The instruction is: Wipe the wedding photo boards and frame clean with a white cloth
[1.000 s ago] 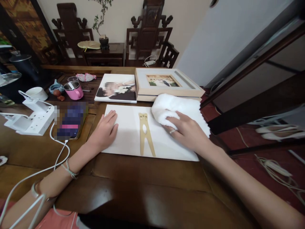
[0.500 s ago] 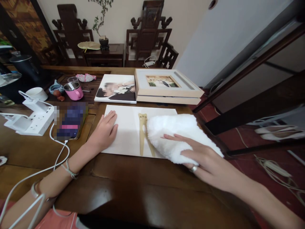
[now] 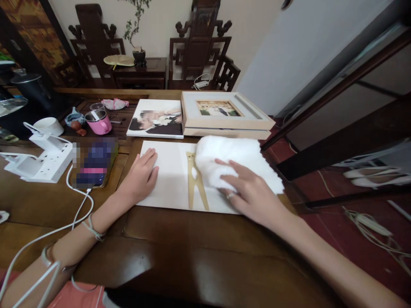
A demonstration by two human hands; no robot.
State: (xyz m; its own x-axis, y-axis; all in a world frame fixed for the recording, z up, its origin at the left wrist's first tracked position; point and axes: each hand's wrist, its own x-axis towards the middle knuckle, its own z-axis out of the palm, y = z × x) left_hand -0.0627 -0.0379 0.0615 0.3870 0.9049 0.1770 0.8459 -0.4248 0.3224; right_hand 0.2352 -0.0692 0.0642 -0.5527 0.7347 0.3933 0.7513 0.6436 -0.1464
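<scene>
A flat white board [image 3: 167,179] lies on the dark wooden table, with a tan A-shaped stand leg [image 3: 192,184] on its face. My left hand [image 3: 143,177] rests flat on the board's left end, fingers stretched out. Under my right hand [image 3: 247,188] is a fluffy white cloth [image 3: 231,149], gripped and pressed against the right part of the board. The cloth covers the board's upper right corner and touches the top of the tan leg. My right fingers are partly sunk in the cloth.
Behind the board lie a photo panel [image 3: 157,128] and stacked pale wooden frames [image 3: 224,125]. To the left are a phone [image 3: 96,164] on a white cable, a power strip [image 3: 54,164] and a pink mug [image 3: 99,124]. The table's right edge is close to the cloth.
My right hand has slid the white cloth away from me and slightly left, uncovering more of the tan leg and the board's lower right. My left hand has stayed in place.
</scene>
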